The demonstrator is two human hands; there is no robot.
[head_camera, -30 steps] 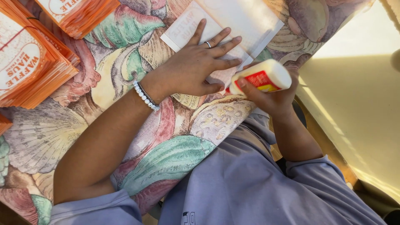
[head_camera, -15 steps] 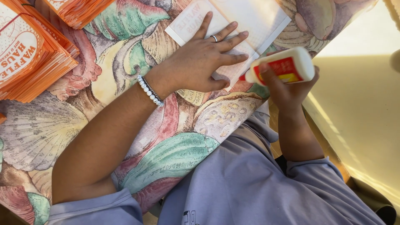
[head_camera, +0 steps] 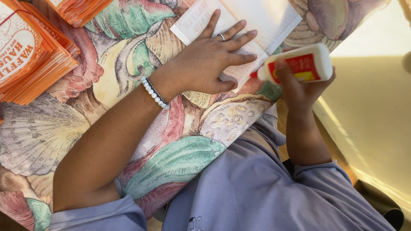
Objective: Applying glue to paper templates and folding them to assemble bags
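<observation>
A counter (head_camera: pixel 64 141) draped in a shell-patterned cloth filled the view, with stacks of orange printed sheets (head_camera: pixel 30 60) at its far left. The left hand (head_camera: pixel 209 62) lay flat, fingers spread, pinning a white paper sheet (head_camera: pixel 265 17), while the right hand (head_camera: pixel 299 85) was clamped round a white glue bottle (head_camera: pixel 299 64), its nozzle at the sheet's near edge. Gluing that edge looked to be the step in hand, calling next for a steady squeeze along it; half a second earlier the bottle sat tilted higher and slightly further right.
</observation>
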